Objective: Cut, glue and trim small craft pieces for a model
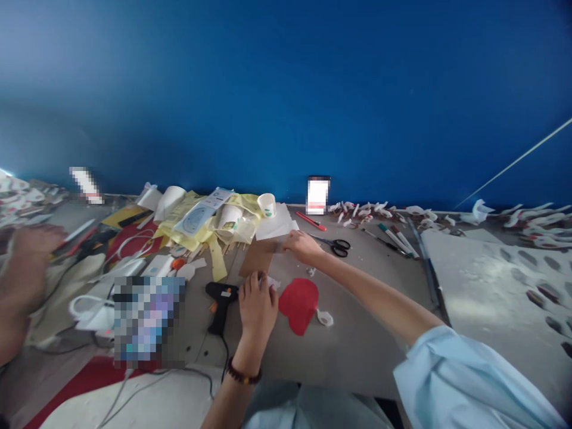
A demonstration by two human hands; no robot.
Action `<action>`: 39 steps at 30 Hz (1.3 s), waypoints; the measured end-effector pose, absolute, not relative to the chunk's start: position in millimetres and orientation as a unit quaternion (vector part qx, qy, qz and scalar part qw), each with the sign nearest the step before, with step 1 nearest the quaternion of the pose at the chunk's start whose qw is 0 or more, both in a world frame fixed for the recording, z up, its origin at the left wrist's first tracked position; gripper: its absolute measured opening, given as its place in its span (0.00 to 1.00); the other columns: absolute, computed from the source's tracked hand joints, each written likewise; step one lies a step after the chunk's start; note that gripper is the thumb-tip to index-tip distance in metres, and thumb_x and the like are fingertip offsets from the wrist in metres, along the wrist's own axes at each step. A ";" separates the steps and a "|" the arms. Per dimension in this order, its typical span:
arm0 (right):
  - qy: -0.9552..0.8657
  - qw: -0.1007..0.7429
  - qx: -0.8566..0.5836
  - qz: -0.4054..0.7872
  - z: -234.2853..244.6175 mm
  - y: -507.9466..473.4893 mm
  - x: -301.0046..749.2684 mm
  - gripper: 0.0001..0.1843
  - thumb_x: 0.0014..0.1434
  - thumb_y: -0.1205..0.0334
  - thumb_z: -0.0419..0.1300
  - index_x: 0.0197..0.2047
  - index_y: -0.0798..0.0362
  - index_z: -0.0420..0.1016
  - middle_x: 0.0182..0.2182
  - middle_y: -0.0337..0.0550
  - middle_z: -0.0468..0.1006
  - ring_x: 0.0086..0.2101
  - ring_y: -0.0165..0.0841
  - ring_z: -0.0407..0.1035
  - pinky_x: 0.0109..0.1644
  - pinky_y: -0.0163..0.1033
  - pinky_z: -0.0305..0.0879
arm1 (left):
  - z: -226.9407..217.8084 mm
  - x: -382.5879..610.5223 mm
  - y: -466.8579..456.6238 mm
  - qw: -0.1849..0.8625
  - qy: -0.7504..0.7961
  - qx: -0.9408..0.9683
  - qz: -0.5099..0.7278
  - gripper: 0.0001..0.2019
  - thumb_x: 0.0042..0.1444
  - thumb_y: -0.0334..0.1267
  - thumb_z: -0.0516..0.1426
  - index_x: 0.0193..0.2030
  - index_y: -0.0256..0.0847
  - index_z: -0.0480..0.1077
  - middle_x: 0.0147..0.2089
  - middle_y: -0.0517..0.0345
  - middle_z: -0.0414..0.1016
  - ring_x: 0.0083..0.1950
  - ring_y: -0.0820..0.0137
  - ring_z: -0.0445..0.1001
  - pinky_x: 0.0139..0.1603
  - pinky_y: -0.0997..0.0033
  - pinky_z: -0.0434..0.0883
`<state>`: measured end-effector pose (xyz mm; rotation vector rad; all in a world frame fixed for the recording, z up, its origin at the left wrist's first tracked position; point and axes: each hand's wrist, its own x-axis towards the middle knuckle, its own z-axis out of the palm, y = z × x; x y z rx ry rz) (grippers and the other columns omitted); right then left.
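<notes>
My left hand [258,304], with a dark bead bracelet at the wrist, is low over the table. Its fingers are closed on a small white paper piece [273,282] at the near edge of a brown cardboard sheet [257,257]. My right hand [304,246] reaches across to the far side of the cardboard, fingers pinched together; what they hold, if anything, I cannot make out. Left of my left hand lies a black glue gun [218,302]. A red heart-shaped cutout [300,304] lies between my forearms, with a small white cutout [325,317] at its right edge.
Black scissors [339,246], a red cutter [311,221] and markers [395,238] lie beyond my right arm. A paper cup [267,206] and yellow packets [192,208] are piled at the back. A white perforated board [482,274] is at right. Another person's arm [22,280] is at far left.
</notes>
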<state>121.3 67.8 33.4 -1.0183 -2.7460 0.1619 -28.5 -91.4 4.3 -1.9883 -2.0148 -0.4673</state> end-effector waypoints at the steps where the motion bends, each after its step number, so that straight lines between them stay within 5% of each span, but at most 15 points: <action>1: -0.935 0.097 -0.339 0.046 32.9 63.3 125.9 0.13 0.61 0.72 0.54 0.41 0.52 0.79 0.36 0.49 0.76 0.43 0.36 0.66 0.48 0.38 0.59 | 7.0 -28.2 -91.6 0.133 -0.700 -0.683 -0.164 0.16 0.58 0.33 0.51 0.50 0.32 0.71 0.51 0.38 0.71 0.53 0.51 0.70 0.50 0.51 0.69; 11: -0.937 0.093 -0.338 0.005 24.9 -5.3 222.8 0.14 0.60 0.75 0.52 0.37 0.51 0.77 0.36 0.45 0.78 0.46 0.35 0.66 0.47 0.38 0.61 | 26.5 -16.1 -111.2 -0.036 -0.495 -0.853 -0.162 0.17 0.58 0.30 0.52 0.53 0.43 0.71 0.56 0.53 0.72 0.56 0.61 0.69 0.56 0.57 0.68; 20: -0.919 0.102 -0.374 0.071 40.0 -23.5 269.2 0.17 0.61 0.74 0.51 0.40 0.47 0.79 0.37 0.45 0.76 0.41 0.33 0.69 0.45 0.37 0.62 | 14.5 -36.4 -146.5 0.029 -0.529 -0.829 -0.179 0.14 0.59 0.33 0.51 0.49 0.39 0.73 0.53 0.50 0.74 0.52 0.60 0.73 0.50 0.57 0.73; 29: -0.893 0.167 -0.410 0.083 41.7 45.8 193.2 0.16 0.60 0.72 0.54 0.42 0.49 0.80 0.35 0.46 0.79 0.43 0.36 0.68 0.48 0.38 0.61 | -4.1 -24.0 -151.0 0.066 -0.556 -0.789 -0.253 0.13 0.60 0.31 0.50 0.46 0.39 0.73 0.51 0.49 0.76 0.49 0.62 0.75 0.48 0.60 0.75; 39: -0.902 0.109 -0.414 0.057 30.0 79.6 146.0 0.17 0.59 0.75 0.53 0.43 0.53 0.80 0.36 0.50 0.76 0.41 0.37 0.66 0.46 0.39 0.59 | -4.5 -24.4 -151.1 0.065 -0.565 -0.777 -0.271 0.12 0.59 0.30 0.51 0.45 0.40 0.74 0.49 0.50 0.77 0.49 0.62 0.75 0.48 0.60 0.74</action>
